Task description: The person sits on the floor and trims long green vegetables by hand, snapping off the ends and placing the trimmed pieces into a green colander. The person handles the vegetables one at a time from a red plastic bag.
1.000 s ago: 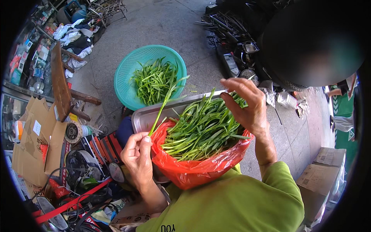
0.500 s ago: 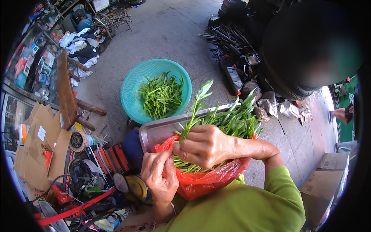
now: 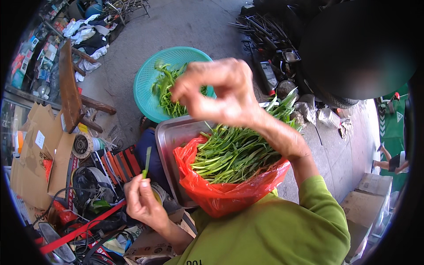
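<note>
My left hand (image 3: pixel 144 202) pinches a short green stem piece (image 3: pixel 147 162) between thumb and fingertips, off to the left of the metal tray (image 3: pixel 164 145). My right hand (image 3: pixel 221 90), smeared by motion, is raised over the gap between the tray and a turquoise colander (image 3: pixel 140 90). Its thumb and fingers are curved apart, and I see nothing between them. Leafy greens (image 3: pixel 170 90) lie in the colander, partly hidden behind that hand. A red plastic bag (image 3: pixel 212 198), resting on the tray against my body, holds a large bundle of long-stemmed leafy greens (image 3: pixel 236 154).
A wooden stool (image 3: pixel 70 88) lies on its side at the left, above opened cardboard (image 3: pixel 42 154). Cables and tools crowd the lower left. Dark metal parts and a bottle (image 3: pixel 268 77) sit at the upper right. Cardboard boxes (image 3: pixel 366 201) stand at the right; another person's legs (image 3: pixel 386 161) show beyond.
My right hand has moved up and away from the bag toward the colander, no longer gripping the bunch of greens. My left hand has moved left and down, and a stem piece now shows in it.
</note>
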Demonstrator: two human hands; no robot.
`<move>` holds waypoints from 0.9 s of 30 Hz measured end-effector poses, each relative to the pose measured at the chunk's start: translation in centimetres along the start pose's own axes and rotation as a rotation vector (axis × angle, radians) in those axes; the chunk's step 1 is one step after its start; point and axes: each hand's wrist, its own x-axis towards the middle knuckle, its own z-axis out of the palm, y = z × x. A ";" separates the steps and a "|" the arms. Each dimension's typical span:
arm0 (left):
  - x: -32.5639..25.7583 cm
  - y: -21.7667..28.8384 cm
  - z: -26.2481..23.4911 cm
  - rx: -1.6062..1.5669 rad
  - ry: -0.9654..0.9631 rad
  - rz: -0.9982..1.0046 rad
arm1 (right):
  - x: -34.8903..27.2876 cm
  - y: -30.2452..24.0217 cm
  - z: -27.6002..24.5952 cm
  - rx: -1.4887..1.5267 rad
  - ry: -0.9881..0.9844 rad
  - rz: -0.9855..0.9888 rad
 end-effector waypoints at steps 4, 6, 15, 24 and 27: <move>-1.8 -7.6 -1.8 0.084 0.043 -0.197 | 1.6 5.0 0.3 0.016 -0.044 0.162; -3.6 -12.1 -2.8 0.236 -0.015 -0.212 | 1.0 8.1 0.1 -0.139 -0.124 0.213; -5.6 -13.8 -1.6 0.486 -0.198 -0.229 | -5.7 4.6 -3.0 -0.520 -0.747 0.297; 2.1 -2.6 3.6 0.045 -0.154 0.014 | -9.7 4.4 -3.9 -0.724 -0.690 0.233; 2.1 0.4 6.0 -0.063 -0.383 0.045 | -9.3 2.6 -4.4 -0.695 -0.620 0.189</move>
